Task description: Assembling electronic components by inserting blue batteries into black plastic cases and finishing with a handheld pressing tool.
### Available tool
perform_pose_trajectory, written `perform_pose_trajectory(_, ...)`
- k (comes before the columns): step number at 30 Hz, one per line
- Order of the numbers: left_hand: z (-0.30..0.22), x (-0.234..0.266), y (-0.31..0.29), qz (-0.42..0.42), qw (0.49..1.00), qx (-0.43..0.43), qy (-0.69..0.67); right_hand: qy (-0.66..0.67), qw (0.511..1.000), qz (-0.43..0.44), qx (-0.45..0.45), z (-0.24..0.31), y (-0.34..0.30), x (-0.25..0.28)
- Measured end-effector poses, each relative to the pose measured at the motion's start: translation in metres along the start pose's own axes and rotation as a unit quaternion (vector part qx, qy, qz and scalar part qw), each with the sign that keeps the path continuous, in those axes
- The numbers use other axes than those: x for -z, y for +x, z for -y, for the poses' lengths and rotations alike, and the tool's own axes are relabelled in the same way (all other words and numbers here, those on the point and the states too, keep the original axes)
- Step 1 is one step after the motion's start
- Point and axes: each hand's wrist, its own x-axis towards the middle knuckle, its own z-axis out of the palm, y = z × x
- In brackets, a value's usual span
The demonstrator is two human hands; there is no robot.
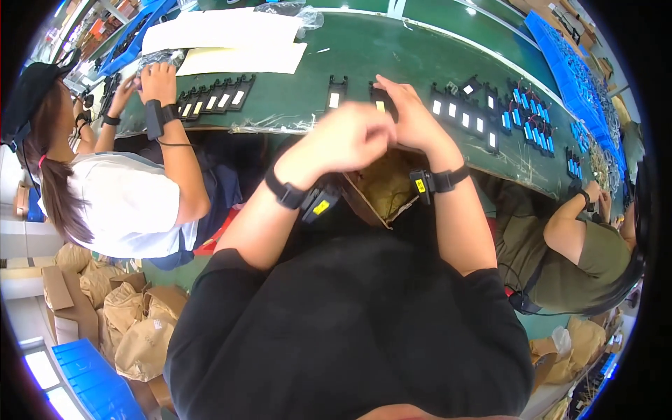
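On the green bench in front of me, a flat black plastic holder with a pale label (379, 106) lies partly covered by my right hand (413, 119). The fingers of that hand reach along its far end and side. My left hand (353, 136) is curled just nearer to me, close to the right palm and slightly blurred. Whatever its fingers pinch is hidden. A similar labelled black holder (336, 91) lies to the left. Several more labelled holders (451, 110) are laid out to the right of my right hand.
Blue cylindrical parts in black holders (535, 133) fill the bench's right side, near a long blue bin (574, 70). More holders (217, 96) and pale sheets (224, 35) are at left. An open carton (374, 199) sits below the edge. Co-workers (119, 203) flank me.
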Motion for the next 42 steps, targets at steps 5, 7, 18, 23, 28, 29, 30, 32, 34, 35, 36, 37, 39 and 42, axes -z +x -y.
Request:
perform_pose_trajectory(5, 0.058, -0.016, 0.029, -0.064, 0.962, -0.013, 0.266, 0.030, 0.999, -0.030, 0.024, 0.005, -0.005, -0.001)
perform_pose_trajectory(7, 0.060, -0.018, 0.035, -0.020, 0.957, -0.014, 0.290, 0.041, 0.998, -0.034, 0.019, 0.003, -0.008, 0.000)
perform_pose_trajectory(18, 0.049, -0.008, 0.069, 0.163, 0.897, -0.070, 0.406, 0.041, 0.998, -0.032, -0.030, 0.011, -0.015, 0.005)
perform_pose_trajectory(23, 0.043, -0.004, 0.077, 0.218, 0.870, -0.131, 0.421, 0.049, 0.998, -0.032, -0.038, 0.010, -0.017, 0.006)
perform_pose_trajectory(28, 0.051, -0.004, 0.086, 0.263, 0.871, -0.145, 0.389, 0.021, 0.998, -0.028, -0.044, 0.006, -0.015, 0.003)
perform_pose_trajectory(29, 0.055, -0.003, 0.087, 0.263, 0.871, -0.145, 0.389, 0.021, 0.998, -0.028, -0.044, 0.006, -0.016, 0.003)
perform_pose_trajectory(30, 0.059, 0.000, 0.087, 0.230, 0.884, -0.142, 0.383, 0.026, 0.998, -0.032, -0.052, 0.006, -0.016, 0.002)
perform_pose_trajectory(32, 0.071, 0.006, 0.086, 0.112, 0.926, -0.166, 0.320, 0.030, 0.997, -0.034, -0.057, 0.008, -0.014, 0.003)
perform_pose_trajectory(34, 0.077, 0.011, 0.072, -0.016, 0.943, -0.140, 0.301, 0.012, 0.999, -0.032, -0.026, 0.012, -0.013, 0.003)
perform_pose_trajectory(35, 0.069, 0.011, 0.066, -0.141, 0.945, -0.115, 0.273, 0.011, 0.999, -0.032, -0.028, 0.012, -0.016, 0.003)
perform_pose_trajectory(36, 0.058, 0.007, 0.053, -0.201, 0.957, -0.020, 0.210, -0.003, 0.999, -0.042, -0.005, 0.013, -0.019, 0.001)
perform_pose_trajectory(37, 0.062, 0.002, 0.032, -0.247, 0.966, 0.046, 0.066, -0.016, 0.998, -0.051, 0.023, 0.016, -0.017, 0.000)
perform_pose_trajectory(39, 0.061, -0.023, -0.008, -0.179, 0.925, 0.115, -0.314, -0.042, 0.998, -0.042, 0.007, 0.017, -0.020, -0.003)
perform_pose_trajectory(42, 0.055, -0.058, -0.049, 0.098, 0.919, 0.171, -0.342, -0.133, 0.991, -0.009, 0.008, 0.021, -0.012, 0.012)
